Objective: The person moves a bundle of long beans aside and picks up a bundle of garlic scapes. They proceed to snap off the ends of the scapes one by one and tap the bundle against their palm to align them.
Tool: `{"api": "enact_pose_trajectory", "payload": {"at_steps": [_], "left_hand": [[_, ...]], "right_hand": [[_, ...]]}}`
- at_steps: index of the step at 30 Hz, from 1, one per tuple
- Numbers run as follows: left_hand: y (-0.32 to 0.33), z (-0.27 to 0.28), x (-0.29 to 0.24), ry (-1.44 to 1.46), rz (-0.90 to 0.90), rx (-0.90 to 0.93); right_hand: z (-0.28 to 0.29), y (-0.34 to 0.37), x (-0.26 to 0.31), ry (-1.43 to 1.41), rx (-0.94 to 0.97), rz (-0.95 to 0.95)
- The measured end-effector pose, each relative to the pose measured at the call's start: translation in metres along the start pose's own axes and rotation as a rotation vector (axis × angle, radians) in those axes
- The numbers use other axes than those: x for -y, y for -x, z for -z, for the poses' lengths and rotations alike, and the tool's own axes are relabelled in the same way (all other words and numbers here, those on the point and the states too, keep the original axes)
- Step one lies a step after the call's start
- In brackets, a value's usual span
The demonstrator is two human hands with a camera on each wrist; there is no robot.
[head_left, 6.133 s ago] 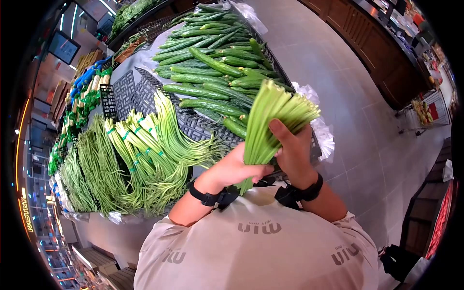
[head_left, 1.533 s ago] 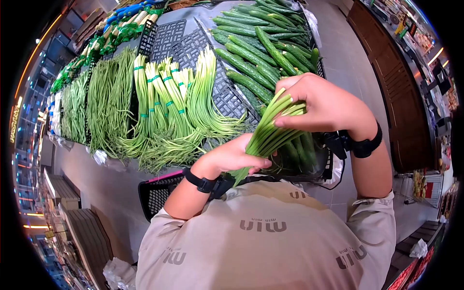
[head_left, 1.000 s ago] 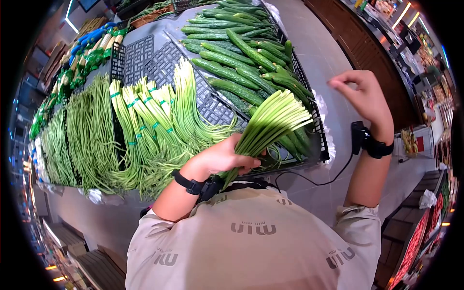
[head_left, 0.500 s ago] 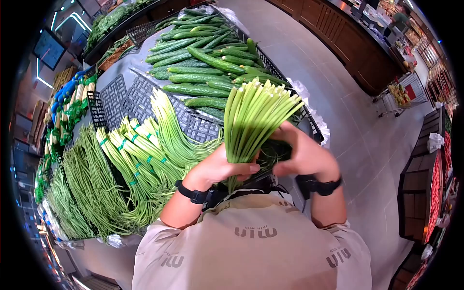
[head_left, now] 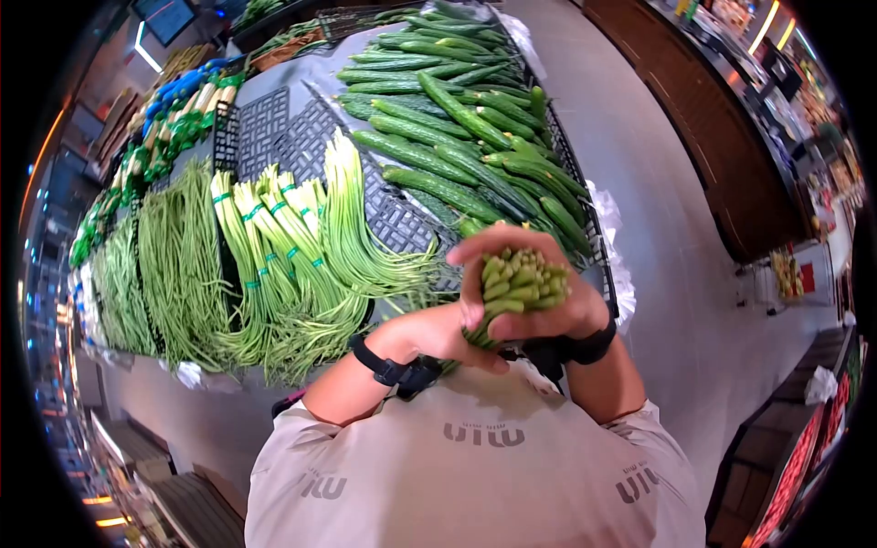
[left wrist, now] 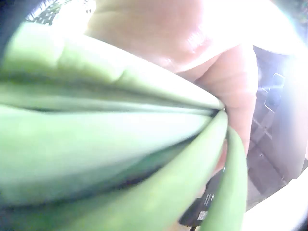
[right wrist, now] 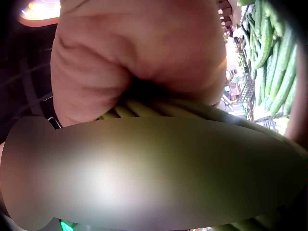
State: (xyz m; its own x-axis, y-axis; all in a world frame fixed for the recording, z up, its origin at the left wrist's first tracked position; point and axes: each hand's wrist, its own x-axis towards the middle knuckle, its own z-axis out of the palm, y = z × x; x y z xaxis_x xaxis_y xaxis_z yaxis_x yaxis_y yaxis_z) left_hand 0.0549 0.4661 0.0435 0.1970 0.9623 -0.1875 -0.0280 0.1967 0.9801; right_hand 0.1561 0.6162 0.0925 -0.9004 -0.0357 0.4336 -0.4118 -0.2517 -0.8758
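A bunch of garlic scapes is held in front of the chest, its cut ends facing the head camera. My left hand grips the lower stems; in the left wrist view the scapes run large past the camera and narrow into that hand's hold. My right hand curls round the upper part, thumb in front and fingers arched behind the cut ends. In the right wrist view its palm lies against the stems, with much of the lower picture covered by a blur.
Cucumbers are heaped in a black crate just beyond the hands. Banded garlic scapes and long beans lie left of them. Vegetables in green wrapping stand farther left. A dark wooden counter is across the aisle at right.
My right hand swings away and back, and now wraps round the upper bunch. The bunch tips so its cut ends point at the head camera. The left hand keeps hold of the stems.
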Motion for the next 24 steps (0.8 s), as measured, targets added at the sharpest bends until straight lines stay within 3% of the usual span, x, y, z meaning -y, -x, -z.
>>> {"api": "enact_pose_trajectory", "payload": {"at_steps": [2,3,4,6,7,8,10,11,12,14,15,16,18,19,22,24], "left_hand": [[-0.002,-0.001,0.013,-0.075,-0.105,0.016],[0.000,0.000,0.027,0.079,0.034,0.029],[0.001,0.000,0.024,0.082,0.033,0.002],[0.003,-0.002,0.011,0.337,0.003,-0.158],[-0.001,-0.011,0.007,0.272,0.035,-0.338],[-0.006,-0.016,0.009,0.275,0.025,-0.373],[-0.012,-0.025,0.019,-0.093,-0.124,-0.752],[-0.010,-0.025,0.021,-0.088,-0.091,-0.796],[-0.005,-0.024,0.025,-0.085,-0.093,-0.819],[0.010,-0.016,0.033,-0.148,-0.202,-0.711],[0.021,-0.013,0.033,-0.092,-0.199,-0.623],[0.030,-0.012,0.030,-0.093,-0.201,-0.629],[0.043,-0.013,0.021,-0.049,-0.161,-0.422],[0.044,-0.014,0.022,0.089,-0.133,-0.338],[0.049,-0.015,0.033,0.107,-0.142,-0.319],[0.058,-0.012,0.030,0.024,-0.157,-0.327]], "right_hand": [[-0.001,0.003,-0.007,0.003,-0.024,-0.017],[0.002,-0.003,-0.015,0.169,-0.066,0.129],[-0.002,-0.007,-0.016,0.155,-0.043,0.127],[-0.014,-0.013,-0.017,-0.047,-0.571,-0.007],[-0.015,-0.015,-0.018,-0.025,-0.652,-0.012],[-0.015,-0.018,-0.020,-0.035,-0.618,-0.020],[-0.016,-0.021,-0.027,0.186,-0.632,0.057],[-0.012,-0.020,-0.032,0.447,-0.564,0.052],[-0.013,-0.023,-0.032,0.439,-0.541,0.051],[-0.016,-0.032,-0.025,0.041,-0.289,-0.021],[-0.017,-0.038,-0.018,-0.013,-0.156,-0.076],[-0.015,-0.042,-0.020,-0.012,-0.149,-0.076],[-0.010,-0.049,-0.022,0.018,0.341,-0.015],[-0.017,-0.049,-0.024,-0.056,0.321,-0.092],[-0.032,-0.045,-0.041,-0.242,0.196,-0.120],[-0.041,-0.048,-0.036,-0.191,0.163,-0.122]]}}
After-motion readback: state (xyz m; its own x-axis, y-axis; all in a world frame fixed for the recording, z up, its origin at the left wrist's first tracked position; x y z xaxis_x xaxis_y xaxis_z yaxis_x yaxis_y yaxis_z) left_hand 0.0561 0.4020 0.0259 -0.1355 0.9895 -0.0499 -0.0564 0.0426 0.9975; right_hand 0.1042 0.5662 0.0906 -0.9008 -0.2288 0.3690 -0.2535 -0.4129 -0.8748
